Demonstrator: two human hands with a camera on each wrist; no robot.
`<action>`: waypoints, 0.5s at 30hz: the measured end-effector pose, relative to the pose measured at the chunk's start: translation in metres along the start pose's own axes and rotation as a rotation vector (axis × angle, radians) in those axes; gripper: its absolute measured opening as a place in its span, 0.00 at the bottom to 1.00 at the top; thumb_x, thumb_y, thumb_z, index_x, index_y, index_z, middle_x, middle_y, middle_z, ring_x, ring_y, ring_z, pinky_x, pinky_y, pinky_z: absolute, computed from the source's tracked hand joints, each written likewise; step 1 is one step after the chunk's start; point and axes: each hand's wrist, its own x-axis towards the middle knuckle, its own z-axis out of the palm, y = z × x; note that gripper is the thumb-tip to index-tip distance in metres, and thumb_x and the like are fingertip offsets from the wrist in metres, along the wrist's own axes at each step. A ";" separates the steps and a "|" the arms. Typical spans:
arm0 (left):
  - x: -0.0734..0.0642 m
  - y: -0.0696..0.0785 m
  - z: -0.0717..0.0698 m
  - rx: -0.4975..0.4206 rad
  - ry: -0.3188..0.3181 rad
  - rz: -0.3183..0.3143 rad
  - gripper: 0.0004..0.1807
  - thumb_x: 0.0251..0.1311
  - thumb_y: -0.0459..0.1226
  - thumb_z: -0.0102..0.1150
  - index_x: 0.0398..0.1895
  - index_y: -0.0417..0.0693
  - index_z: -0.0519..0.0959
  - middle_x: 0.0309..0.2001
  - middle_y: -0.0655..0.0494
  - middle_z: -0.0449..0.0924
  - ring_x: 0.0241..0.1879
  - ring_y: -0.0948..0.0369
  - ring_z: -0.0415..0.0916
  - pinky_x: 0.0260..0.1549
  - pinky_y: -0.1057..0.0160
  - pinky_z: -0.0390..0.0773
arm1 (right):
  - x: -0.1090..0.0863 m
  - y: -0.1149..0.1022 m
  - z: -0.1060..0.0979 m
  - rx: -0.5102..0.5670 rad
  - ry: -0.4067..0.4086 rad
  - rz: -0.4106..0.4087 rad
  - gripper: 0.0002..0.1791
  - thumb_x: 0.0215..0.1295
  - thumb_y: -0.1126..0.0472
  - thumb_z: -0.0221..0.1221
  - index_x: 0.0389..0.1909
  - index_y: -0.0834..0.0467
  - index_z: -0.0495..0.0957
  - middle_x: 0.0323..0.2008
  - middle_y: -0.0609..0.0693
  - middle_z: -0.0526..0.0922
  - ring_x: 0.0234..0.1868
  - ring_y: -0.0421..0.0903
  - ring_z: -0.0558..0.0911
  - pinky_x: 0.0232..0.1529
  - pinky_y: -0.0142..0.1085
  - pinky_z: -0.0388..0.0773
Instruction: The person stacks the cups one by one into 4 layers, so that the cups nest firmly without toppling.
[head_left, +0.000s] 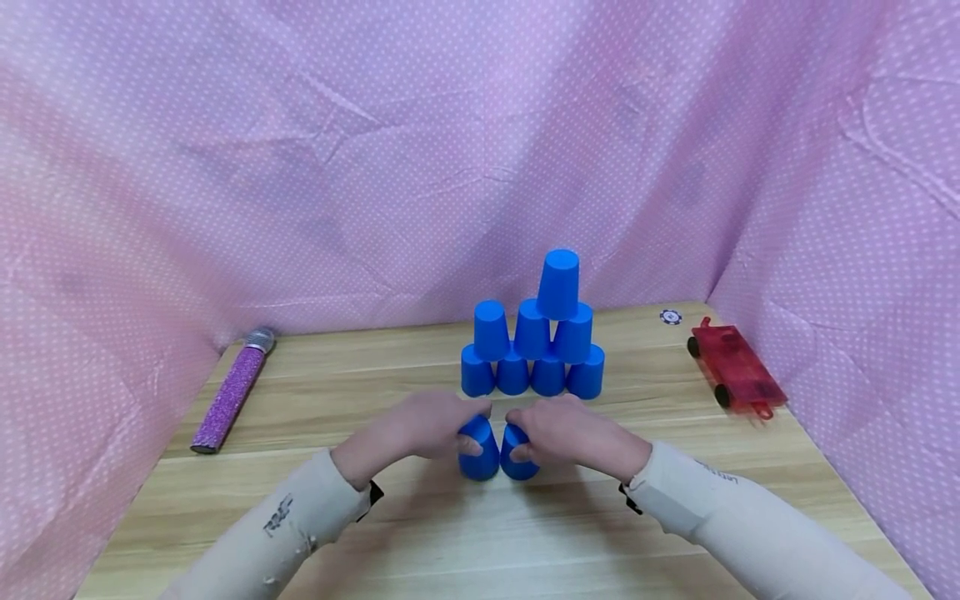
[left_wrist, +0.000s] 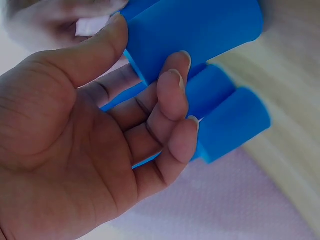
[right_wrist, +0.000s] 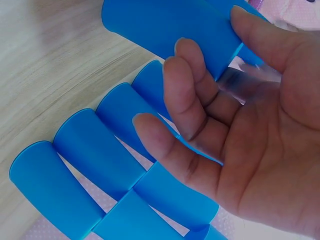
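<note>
Two blue plastic cups stand upside down side by side on the wooden table, in front of a stack of more blue cups. My left hand (head_left: 437, 425) grips the left cup (head_left: 482, 460), thumb on one side and fingers on the other, as the left wrist view shows. The right cup (head_left: 519, 463) is pinched by my right hand (head_left: 562, 429) in the same way. Behind them the stacked cups (head_left: 512, 372) form a pyramid: several at the bottom, three in the second row, and a single top cup (head_left: 559, 285) over the right pair.
A purple glitter microphone (head_left: 234, 392) lies at the table's left. At the right are a red toy cart (head_left: 735, 367) with black wheels and a poker chip (head_left: 671, 317). A pink dotted curtain (head_left: 360, 167) surrounds the wooden table (head_left: 352, 367) at the back and sides.
</note>
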 end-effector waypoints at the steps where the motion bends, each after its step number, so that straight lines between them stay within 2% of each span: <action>1: -0.001 0.000 -0.004 -0.011 0.010 0.002 0.21 0.63 0.52 0.64 0.54 0.58 0.72 0.33 0.61 0.79 0.31 0.62 0.75 0.33 0.63 0.78 | 0.000 0.000 0.000 0.003 0.002 -0.001 0.17 0.63 0.42 0.65 0.43 0.49 0.79 0.21 0.41 0.75 0.24 0.40 0.75 0.27 0.32 0.72; 5: -0.009 -0.002 -0.020 -0.035 0.068 0.024 0.19 0.66 0.49 0.62 0.55 0.55 0.71 0.34 0.60 0.79 0.32 0.62 0.75 0.34 0.63 0.78 | 0.000 0.001 0.000 0.009 0.005 0.001 0.17 0.64 0.42 0.65 0.42 0.49 0.78 0.22 0.41 0.75 0.24 0.40 0.75 0.28 0.33 0.73; 10: -0.019 -0.002 -0.040 0.011 0.153 0.051 0.22 0.67 0.50 0.61 0.59 0.54 0.72 0.39 0.58 0.83 0.33 0.63 0.76 0.37 0.61 0.80 | -0.001 -0.001 0.000 0.004 0.004 0.007 0.18 0.63 0.41 0.65 0.44 0.49 0.78 0.22 0.41 0.76 0.25 0.40 0.76 0.31 0.33 0.76; 15: -0.028 -0.003 -0.063 -0.050 0.179 0.084 0.21 0.69 0.48 0.59 0.60 0.52 0.70 0.43 0.58 0.83 0.35 0.62 0.77 0.39 0.60 0.80 | -0.002 -0.003 -0.001 0.001 -0.009 0.021 0.19 0.62 0.41 0.65 0.46 0.48 0.79 0.25 0.41 0.78 0.27 0.40 0.76 0.35 0.35 0.80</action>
